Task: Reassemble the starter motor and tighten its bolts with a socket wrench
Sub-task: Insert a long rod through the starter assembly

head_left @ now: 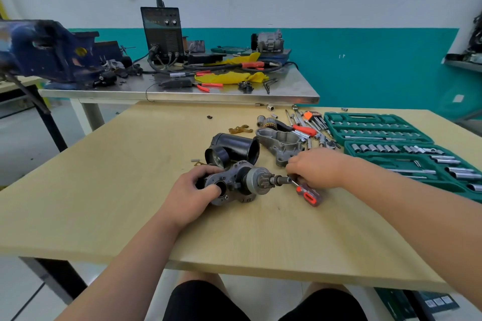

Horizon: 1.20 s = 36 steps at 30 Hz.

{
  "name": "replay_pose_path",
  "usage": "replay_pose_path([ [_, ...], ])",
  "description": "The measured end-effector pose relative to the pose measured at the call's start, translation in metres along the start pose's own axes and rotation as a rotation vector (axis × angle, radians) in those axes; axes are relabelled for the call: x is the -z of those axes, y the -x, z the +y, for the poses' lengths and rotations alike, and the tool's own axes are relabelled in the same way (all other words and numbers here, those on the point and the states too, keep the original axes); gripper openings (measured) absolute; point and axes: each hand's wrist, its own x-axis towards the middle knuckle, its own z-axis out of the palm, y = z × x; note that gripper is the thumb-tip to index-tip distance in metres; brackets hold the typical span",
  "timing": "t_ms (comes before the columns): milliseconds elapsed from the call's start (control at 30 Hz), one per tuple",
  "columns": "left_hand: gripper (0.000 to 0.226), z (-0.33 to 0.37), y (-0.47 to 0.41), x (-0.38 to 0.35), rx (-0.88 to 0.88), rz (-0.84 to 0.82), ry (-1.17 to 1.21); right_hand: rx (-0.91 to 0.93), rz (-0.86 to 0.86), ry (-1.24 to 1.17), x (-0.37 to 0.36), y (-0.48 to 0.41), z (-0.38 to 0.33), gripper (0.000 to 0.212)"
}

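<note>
Left hand (pixel 191 194) grips grey metal starter motor (pixel 249 182); right hand (pixel 317 169) curls at its shaft (pixel 280 179), hold unclear.

Bright, even light falls from above. Shadows are faint and soft, lying close under the left hand (pixel 194 191), the starter motor (pixel 240 182) and the screwdriver (pixel 309 194) on the worktop (pixel 104 216). The steel bench (pixel 287 78) shows a dull sheen. The vise (pixel 44 52) at the left is smeared with blur, and the worktop's edges bow with wide-angle distortion.

vise (pixel 49 52) — blue, far left | welder (pixel 161 34) | yellow cloth (pixel 229 77) — steel bench (pixel 182 98)
</note>
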Motion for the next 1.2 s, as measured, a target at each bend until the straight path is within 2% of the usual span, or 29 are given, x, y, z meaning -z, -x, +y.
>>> replay_pose_path([
  [200, 0.036, -0.001, 0.000, 0.000, -0.004, 0.006, -0.016, 0.040, 0.020, -0.089, 0.007, 0.005, -0.019, 0.018],
  [333, 0.037, 0.000, 0.000, 0.000, -0.001, 0.008, -0.019, 0.077, 0.037, 0.013, 0.013, 0.003, -0.037, 0.017],
  [467, 0.036, 0.001, 0.000, -0.002, -0.010, 0.018, -0.016, -0.016, 0.092, -0.113, 0.012, -0.001, -0.040, 0.014],
  [533, 0.037, 0.001, 0.000, -0.002, -0.015, 0.020, -0.017, -0.098, 0.195, -0.206, 0.011, 0.000, -0.036, 0.007],
  [600, 0.036, 0.001, 0.000, -0.001, -0.022, 0.017, -0.020, -0.245, 0.364, -0.390, 0.009, 0.002, -0.029, 0.006],
  [667, 0.035, 0.000, 0.000, -0.001, -0.025, 0.008, -0.031, -0.387, 0.573, -0.771, 0.013, 0.007, -0.027, 0.002],
  [733, 0.033, -0.001, 0.000, -0.001, -0.033, 0.003, -0.042, -0.378, 0.696, -1.172, 0.023, 0.016, -0.035, 0.010],
  [800, 0.031, 0.000, 0.000, -0.002, -0.047, 0.000, -0.069, -0.265, 0.640, -1.349, 0.036, 0.025, -0.050, 0.020],
  [833, 0.029, 0.000, 0.000, -0.002, -0.059, -0.003, -0.087, -0.214, 0.584, -1.314, 0.041, 0.029, -0.058, 0.023],
  [900, 0.029, 0.000, 0.003, -0.002, -0.106, -0.015, -0.137, -0.175, 0.514, -1.078, 0.052, 0.037, -0.069, 0.021],
  [1033, 0.036, 0.001, 0.011, -0.005, -0.240, -0.060, -0.348, -0.157, 0.594, -0.578, 0.079, 0.046, -0.081, 0.021],
  [1100, 0.043, 0.002, 0.014, -0.010, -0.283, -0.048, -0.450, -0.085, 0.535, -0.430, 0.086, 0.041, -0.096, 0.024],
  [1200, 0.062, 0.002, 0.018, -0.016, -0.333, 0.007, -0.576, -0.139, 0.423, -0.358, 0.077, 0.033, -0.114, 0.023],
])
